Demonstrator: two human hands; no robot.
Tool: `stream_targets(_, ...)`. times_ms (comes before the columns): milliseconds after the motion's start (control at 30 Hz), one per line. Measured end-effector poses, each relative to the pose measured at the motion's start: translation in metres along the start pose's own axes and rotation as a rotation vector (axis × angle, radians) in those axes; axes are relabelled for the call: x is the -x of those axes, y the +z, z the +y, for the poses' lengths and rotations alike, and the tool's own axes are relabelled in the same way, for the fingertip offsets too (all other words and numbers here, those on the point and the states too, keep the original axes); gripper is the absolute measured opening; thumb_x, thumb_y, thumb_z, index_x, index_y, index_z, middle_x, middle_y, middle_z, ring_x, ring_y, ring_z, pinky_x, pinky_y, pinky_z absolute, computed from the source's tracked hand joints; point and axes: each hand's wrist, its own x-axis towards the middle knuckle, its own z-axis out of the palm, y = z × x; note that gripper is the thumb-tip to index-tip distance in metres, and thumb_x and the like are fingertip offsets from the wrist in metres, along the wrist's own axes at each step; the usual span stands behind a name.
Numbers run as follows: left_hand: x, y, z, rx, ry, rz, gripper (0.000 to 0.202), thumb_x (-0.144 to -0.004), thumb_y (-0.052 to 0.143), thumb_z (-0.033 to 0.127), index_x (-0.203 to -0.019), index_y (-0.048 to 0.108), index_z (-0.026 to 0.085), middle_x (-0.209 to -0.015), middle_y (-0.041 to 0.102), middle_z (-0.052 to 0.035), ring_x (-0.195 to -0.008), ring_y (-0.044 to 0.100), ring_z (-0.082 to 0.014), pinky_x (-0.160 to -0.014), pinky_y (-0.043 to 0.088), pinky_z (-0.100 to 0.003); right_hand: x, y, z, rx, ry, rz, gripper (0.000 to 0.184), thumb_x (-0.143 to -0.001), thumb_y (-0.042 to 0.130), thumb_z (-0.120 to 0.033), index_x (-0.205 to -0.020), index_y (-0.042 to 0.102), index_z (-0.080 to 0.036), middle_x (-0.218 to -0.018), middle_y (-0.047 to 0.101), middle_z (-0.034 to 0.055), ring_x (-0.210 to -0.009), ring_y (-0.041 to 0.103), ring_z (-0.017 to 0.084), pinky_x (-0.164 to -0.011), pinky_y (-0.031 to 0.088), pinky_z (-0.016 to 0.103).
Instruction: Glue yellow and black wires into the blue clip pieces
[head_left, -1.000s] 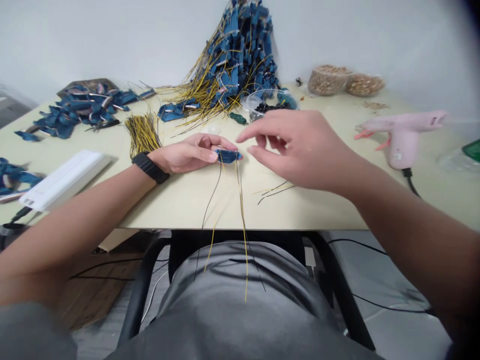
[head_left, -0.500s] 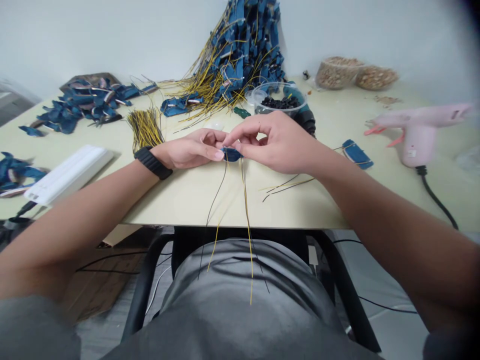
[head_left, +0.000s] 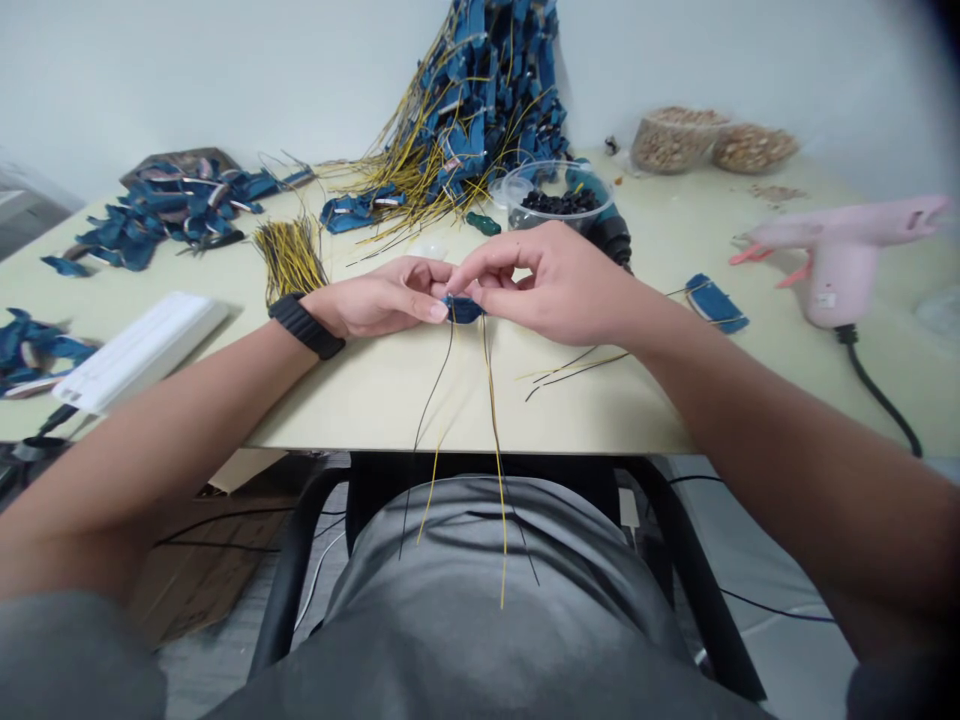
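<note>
A small blue piece point(head_left: 463, 309) lies on the pale table point(head_left: 375, 390) between my two hands. Thin yellow and black wires point(head_left: 491, 430) trail from it over the table's front edge onto my lap. My left hand point(head_left: 382, 297), with a black wristband, has its fingers curled and its thumb pressed on the piece's left end. My right hand point(head_left: 551, 280) pinches the right end with thumb and forefinger. A few loose wires point(head_left: 574, 368) lie just right of the hands.
A tall heap of blue pieces with yellow wires point(head_left: 472, 110) stands at the back. A clear tub of dark beads point(head_left: 559, 195), a pink glue gun point(head_left: 844, 255), a yellow wire bundle point(head_left: 289, 258), a white box point(head_left: 142, 350), a single blue piece point(head_left: 716, 303) and more blue pieces point(head_left: 172, 205) lie about.
My right hand came in from hovering with spread fingers and closed in a pinch on the blue piece. The left hand has stayed put.
</note>
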Motion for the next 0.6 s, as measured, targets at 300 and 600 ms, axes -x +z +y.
stream_targets(300,0.013,-0.002,0.005,-0.064,0.0,0.058,0.061,-0.086,0.121,0.051,-0.137,0.103,0.023,-0.139,0.098,-0.0175,-0.13,0.094,-0.0381,-0.128,0.07,-0.048,0.041,-0.076,-0.04,0.263,0.332,0.319,0.018,-0.112,0.076,-0.01,-0.103,0.086,-0.021,-0.083,0.066,-0.0005,-0.079,0.052,0.017,-0.077,0.035,0.041)
stream_targets(600,0.011,-0.012,0.0,-0.109,0.028,-0.01,0.056,-0.093,0.115,0.054,-0.141,0.104,0.029,-0.145,0.098,-0.0096,-0.131,0.092,-0.0328,-0.113,0.071,-0.033,0.115,-0.138,0.019,0.819,0.849,-0.013,0.021,-0.109,0.08,-0.014,-0.09,0.082,-0.021,-0.115,0.092,0.02,-0.086,0.055,0.022,-0.091,0.044,0.049)
